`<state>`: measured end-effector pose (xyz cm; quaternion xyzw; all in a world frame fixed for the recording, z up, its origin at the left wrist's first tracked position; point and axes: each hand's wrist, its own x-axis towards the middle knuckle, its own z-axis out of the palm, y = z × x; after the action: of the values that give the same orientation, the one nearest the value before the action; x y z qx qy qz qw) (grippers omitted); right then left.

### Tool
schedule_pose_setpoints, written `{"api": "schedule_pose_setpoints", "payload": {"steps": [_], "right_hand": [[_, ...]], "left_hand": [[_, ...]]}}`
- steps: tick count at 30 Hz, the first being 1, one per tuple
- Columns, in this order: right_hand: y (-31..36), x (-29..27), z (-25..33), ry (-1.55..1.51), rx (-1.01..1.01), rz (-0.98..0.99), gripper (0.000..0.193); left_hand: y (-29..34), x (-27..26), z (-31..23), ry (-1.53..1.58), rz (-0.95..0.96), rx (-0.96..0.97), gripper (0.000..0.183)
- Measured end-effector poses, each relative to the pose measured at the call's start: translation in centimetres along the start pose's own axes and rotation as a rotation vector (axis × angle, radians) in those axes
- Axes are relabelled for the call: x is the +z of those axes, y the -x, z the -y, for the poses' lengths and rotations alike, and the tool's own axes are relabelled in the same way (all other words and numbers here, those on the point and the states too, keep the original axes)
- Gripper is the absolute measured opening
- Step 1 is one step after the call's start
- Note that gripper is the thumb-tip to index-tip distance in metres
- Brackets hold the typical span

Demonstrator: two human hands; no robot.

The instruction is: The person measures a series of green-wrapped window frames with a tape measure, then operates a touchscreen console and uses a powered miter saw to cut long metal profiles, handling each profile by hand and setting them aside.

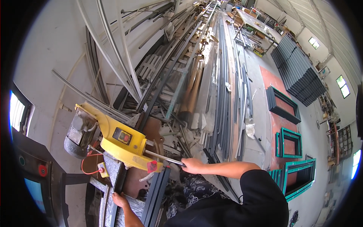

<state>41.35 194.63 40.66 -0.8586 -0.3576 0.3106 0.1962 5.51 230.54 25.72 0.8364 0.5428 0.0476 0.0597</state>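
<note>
A yellow cut-off saw [119,132] with a grey motor [77,138] stands at the left. My right hand [193,165] is closed round the end of the saw's metal handle [165,157], with that arm stretched out to the left. Below the saw head, a dark metal profile [120,179] lies lengthwise on the saw's worn grey bed [110,166]. My left hand [121,199] grips the near part of this profile, its fingers bent at the edge; their undersides are hidden. The blade cannot be made out under the yellow guard.
Several dark profiles [155,196] lie just right of my left hand. A control cabinet [38,170] with a red button stands at the far left. Long metal bars [223,98] and offcuts cover the floor ahead. Green-edged frames [300,178] lie at the right.
</note>
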Motion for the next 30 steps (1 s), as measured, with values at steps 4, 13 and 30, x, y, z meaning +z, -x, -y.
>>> {"api": "schedule_pose_setpoints", "payload": {"steps": [4, 13, 30], "right_hand": [[-0.8, 1.6, -2.0, 0.004, 0.005, -0.021, 0.027], [1.5, -12.1, 14.6, 0.244, -0.087, 0.155, 0.035], [-2.7, -25.1, 36.5, 0.862, -0.981, 0.181, 0.036]], "left_hand": [[0.3, 0.7, -0.5, 0.031, -0.033, 0.010, 0.036], [-0.2, 2.1, 4.2, -0.012, -0.142, 0.018, 0.027], [12.2, -1.5, -2.2, -0.084, 0.097, 0.226, 0.025]]}}
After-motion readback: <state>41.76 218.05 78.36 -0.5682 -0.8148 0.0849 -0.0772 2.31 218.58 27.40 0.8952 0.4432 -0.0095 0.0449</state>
